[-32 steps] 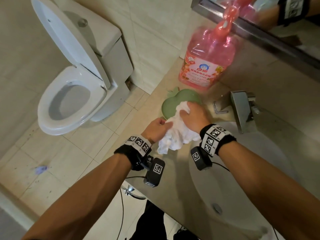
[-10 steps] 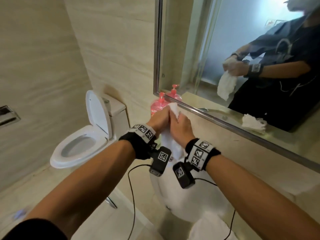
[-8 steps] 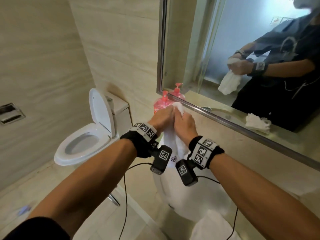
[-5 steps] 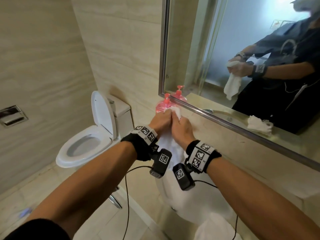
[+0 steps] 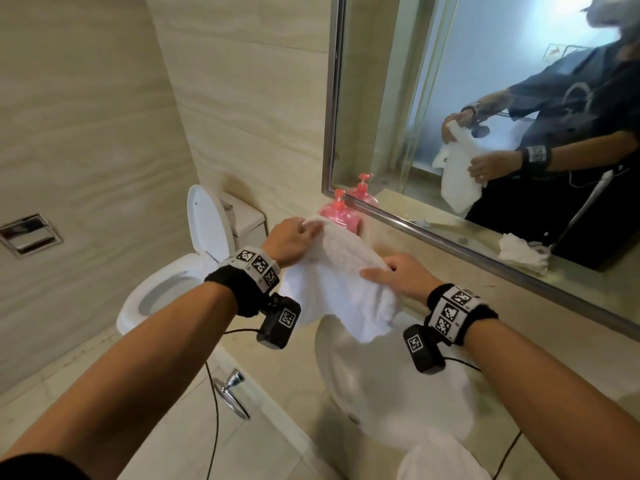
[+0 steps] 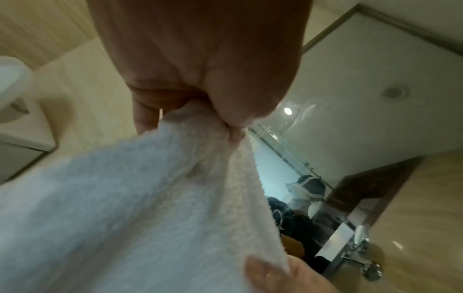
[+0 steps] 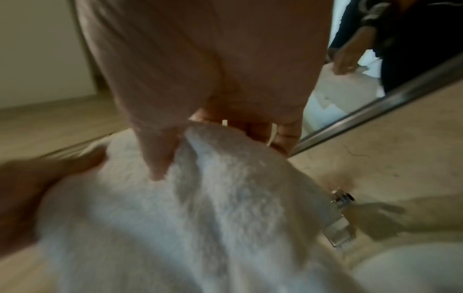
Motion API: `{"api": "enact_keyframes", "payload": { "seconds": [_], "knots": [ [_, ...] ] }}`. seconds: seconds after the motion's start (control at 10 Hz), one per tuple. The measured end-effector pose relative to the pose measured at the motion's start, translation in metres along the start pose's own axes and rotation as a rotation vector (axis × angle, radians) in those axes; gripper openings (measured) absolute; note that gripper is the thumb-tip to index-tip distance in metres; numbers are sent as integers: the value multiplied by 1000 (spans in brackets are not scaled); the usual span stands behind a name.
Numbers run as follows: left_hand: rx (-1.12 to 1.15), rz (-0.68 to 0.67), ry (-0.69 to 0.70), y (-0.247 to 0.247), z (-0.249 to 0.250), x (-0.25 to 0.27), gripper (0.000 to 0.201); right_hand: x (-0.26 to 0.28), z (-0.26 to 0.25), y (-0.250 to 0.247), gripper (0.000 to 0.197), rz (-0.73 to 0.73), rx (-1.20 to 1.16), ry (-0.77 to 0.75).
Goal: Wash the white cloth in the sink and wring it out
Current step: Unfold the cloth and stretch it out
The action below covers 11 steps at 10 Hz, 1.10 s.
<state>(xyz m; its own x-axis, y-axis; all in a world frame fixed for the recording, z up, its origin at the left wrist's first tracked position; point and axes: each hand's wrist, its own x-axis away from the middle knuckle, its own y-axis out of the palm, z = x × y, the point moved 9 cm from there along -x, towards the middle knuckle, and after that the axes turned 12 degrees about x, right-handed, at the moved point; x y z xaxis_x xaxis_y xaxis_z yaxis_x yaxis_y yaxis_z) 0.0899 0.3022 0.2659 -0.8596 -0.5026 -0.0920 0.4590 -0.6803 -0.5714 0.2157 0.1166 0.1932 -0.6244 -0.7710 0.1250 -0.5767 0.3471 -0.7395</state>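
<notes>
Below the hanging white cloth [image 5: 341,285] the sink [image 5: 391,389] basin lies open, with bare table [image 5: 270,355] between its rim and the front edge. Behind the cloth a pink soap bottle [image 5: 337,216] stands against the wall under the mirror [image 5: 485,109], and the tap [image 7: 342,216] sits on the basin's far side. A second white cloth [image 5: 440,459] covers the basin's near rim; the toilet [image 5: 180,271] fills the floor to the left.

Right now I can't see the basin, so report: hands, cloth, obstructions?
Left hand and right hand each gripping white cloth. Cloth spread above sink. Nothing blocking.
</notes>
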Motion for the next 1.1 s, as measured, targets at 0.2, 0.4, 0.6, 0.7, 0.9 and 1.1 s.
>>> {"api": "enact_keyframes", "payload": {
  "seconds": [0.2,0.4,0.6,0.7,0.9,1.1],
  "knots": [
    [313,24,-309,30,-35,1,87,3,-16,6,26,328,-418,125],
    [638,-102,-295,77,-6,11,39,-6,-55,22,43,447,-430,179],
    [601,-54,-256,64,-3,13,31,-11,-55,32,61,446,-297,118],
    [789,-254,-353,82,-2,30,33,-13,-42,24,59,329,-280,201],
    [52,-546,-79,55,-3,40,30,-3,-53,15,48,75,-101,-103],
    [-436,-517,-1,53,-32,35,24,-5,-47,22,39,-86,469,-239]
  ]
}}
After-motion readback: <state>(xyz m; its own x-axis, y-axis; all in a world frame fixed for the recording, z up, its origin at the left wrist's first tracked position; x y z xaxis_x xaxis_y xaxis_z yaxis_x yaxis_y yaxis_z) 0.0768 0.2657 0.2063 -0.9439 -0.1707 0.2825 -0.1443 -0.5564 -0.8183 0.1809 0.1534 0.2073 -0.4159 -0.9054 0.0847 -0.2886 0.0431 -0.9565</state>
